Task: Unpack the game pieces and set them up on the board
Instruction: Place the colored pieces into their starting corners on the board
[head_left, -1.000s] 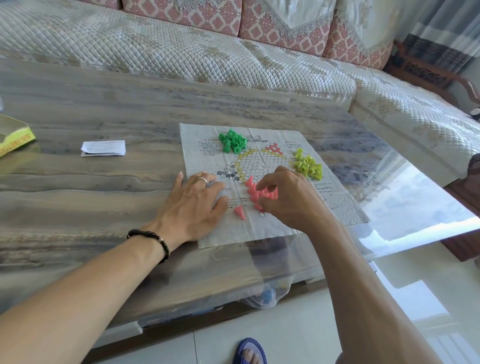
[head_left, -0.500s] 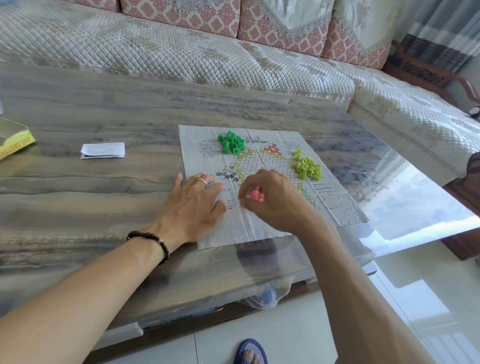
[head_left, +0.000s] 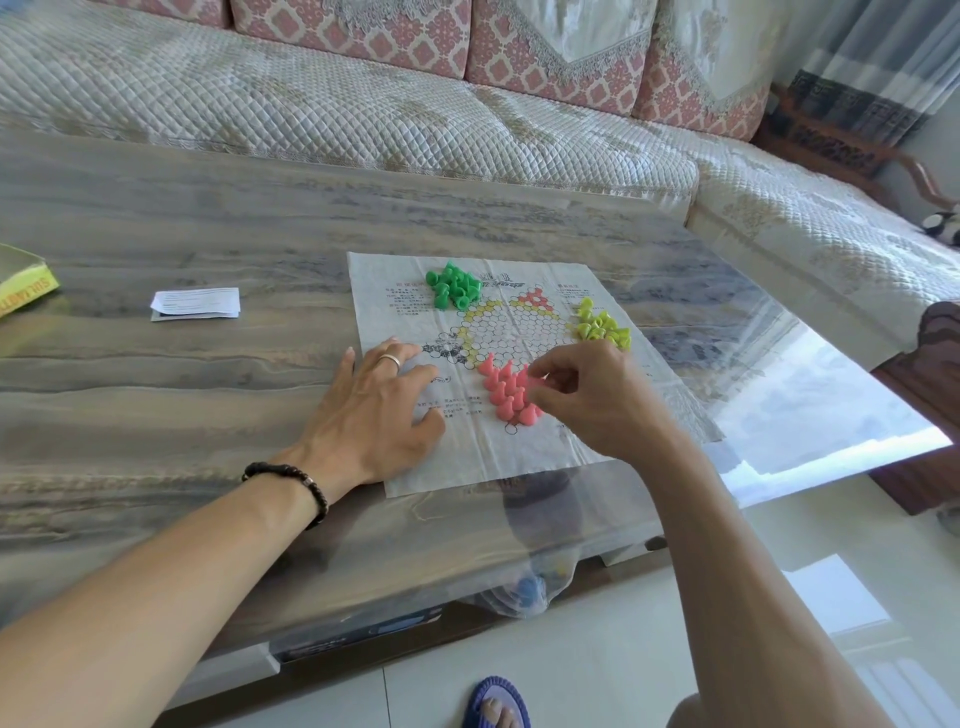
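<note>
pink pieces (head_left: 506, 391) at right hand (head_left: 592, 397) fingertips

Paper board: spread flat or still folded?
Spread flat. The paper board lies open on the table, only creases showing; the left hand rests flat on its left edge.

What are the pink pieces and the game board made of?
The pink pieces look like smooth moulded plastic: bright, even colour and cone shapes. The board seems to be thin printed paper, since it shows fold creases and wrinkles.
</note>
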